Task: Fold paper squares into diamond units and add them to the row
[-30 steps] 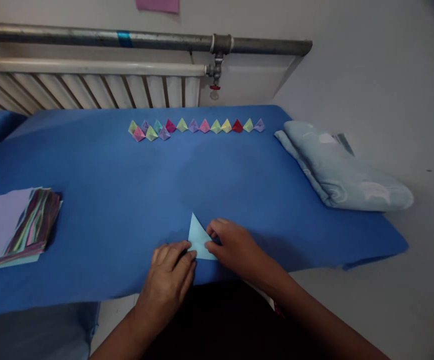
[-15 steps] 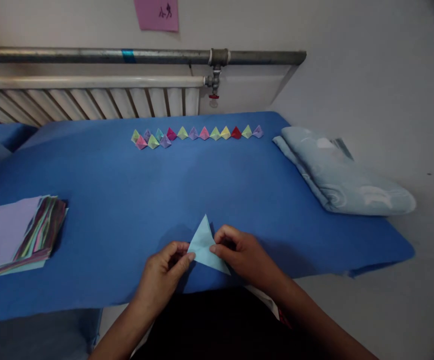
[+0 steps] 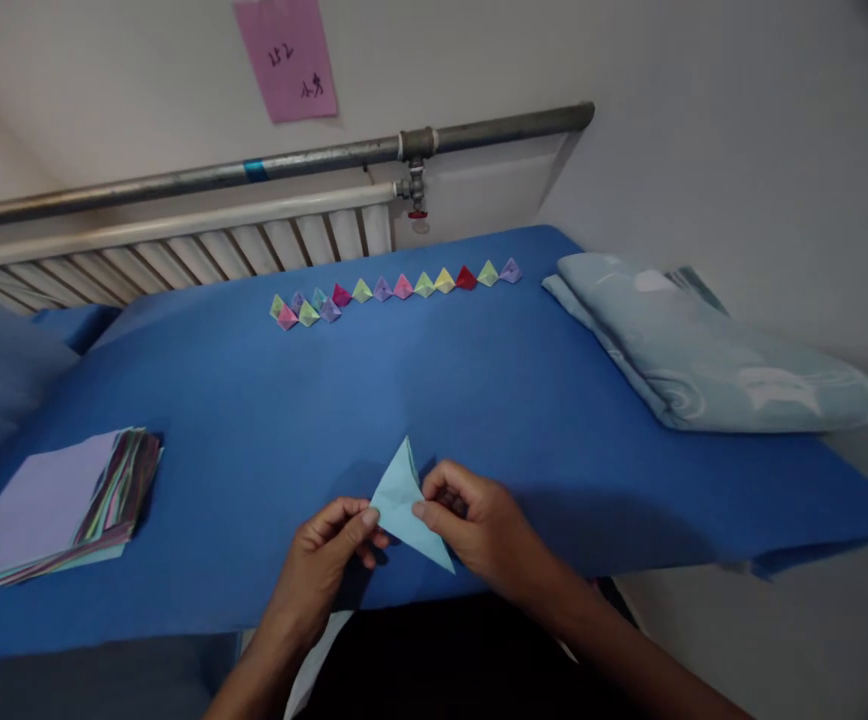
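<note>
A light blue paper folded into a triangle (image 3: 402,497) is held just above the near edge of the blue table (image 3: 269,420). My left hand (image 3: 323,565) pinches its left corner between thumb and fingers. My right hand (image 3: 477,525) pinches the right side of the same paper, fingers curled. A row of several small folded paper shapes (image 3: 393,290) in pink, green, purple, yellow and red lies along the far side of the table.
A stack of coloured paper sheets (image 3: 59,505), a pale purple one on top, lies at the left. A folded light blue blanket (image 3: 704,350) rests at the right end. A radiator (image 3: 179,255) and a metal pipe (image 3: 291,160) run behind. A pink note (image 3: 286,58) hangs on the wall.
The paper triangle has been lifted off the table surface and turned between both hands. The camera has tilted, so the wall note is now in view.
</note>
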Action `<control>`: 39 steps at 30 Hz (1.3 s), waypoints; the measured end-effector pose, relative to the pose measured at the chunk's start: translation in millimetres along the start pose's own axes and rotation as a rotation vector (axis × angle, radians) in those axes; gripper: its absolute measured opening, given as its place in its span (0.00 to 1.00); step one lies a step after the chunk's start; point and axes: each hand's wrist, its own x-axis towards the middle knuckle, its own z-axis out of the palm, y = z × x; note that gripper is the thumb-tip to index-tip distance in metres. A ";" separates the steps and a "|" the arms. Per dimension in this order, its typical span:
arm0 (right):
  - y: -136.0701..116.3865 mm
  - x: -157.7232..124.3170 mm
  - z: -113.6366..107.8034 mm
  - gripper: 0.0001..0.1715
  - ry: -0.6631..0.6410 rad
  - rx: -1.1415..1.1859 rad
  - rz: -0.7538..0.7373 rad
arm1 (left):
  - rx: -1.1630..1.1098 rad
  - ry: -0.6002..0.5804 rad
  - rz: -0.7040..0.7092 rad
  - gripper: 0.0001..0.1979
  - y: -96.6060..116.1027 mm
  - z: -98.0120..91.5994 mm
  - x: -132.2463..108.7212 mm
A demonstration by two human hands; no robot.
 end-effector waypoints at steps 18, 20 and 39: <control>6.0 -1.2 -30.7 0.07 0.151 0.031 -0.328 | -0.176 -0.156 -0.062 0.16 4.0 28.5 6.2; 5.5 -1.3 -31.5 0.07 0.139 0.027 -0.314 | -0.181 -0.166 -0.057 0.16 2.0 27.5 6.0; 2.5 -1.7 -29.2 0.12 -0.049 0.050 -0.204 | -0.084 -0.190 -0.016 0.14 4.2 19.2 3.2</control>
